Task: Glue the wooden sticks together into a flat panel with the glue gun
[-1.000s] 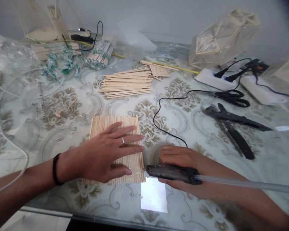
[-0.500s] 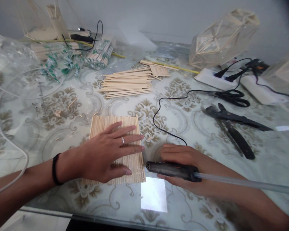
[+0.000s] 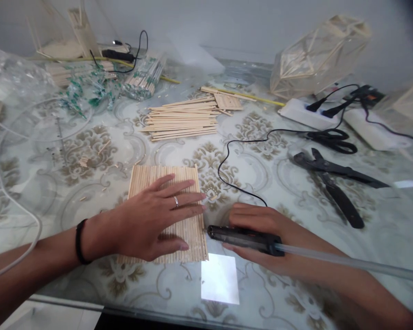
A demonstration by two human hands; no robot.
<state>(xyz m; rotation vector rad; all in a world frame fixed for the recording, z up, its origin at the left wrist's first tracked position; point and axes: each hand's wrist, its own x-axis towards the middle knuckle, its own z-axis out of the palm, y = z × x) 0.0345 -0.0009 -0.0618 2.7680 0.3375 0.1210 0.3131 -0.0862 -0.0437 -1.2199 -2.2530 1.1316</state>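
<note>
A square mat of thin wooden sticks point(image 3: 147, 176) lies on the patterned table. My left hand point(image 3: 151, 220) rests flat on it with fingers spread, a ring on one finger and a black band on the wrist. My right hand point(image 3: 261, 227) is wrapped round a black glue gun point(image 3: 242, 237) with a clear glue stick point(image 3: 347, 263) trailing from its back. The gun's tip touches the mat's right edge, near the lower corner. Its black cord point(image 3: 241, 151) runs up the table.
A pile of loose sticks point(image 3: 182, 120) lies beyond the mat. Black pliers point(image 3: 330, 183) and scissors point(image 3: 330, 137) sit at the right, with a white power strip point(image 3: 306, 114) and a stick-frame model point(image 3: 316, 55) behind. Bagged sticks point(image 3: 142, 78) and plastic wrap lie at the back left.
My right hand has slid the glue gun a little farther up along the mat's right edge. My left hand has stayed flat on the mat.
</note>
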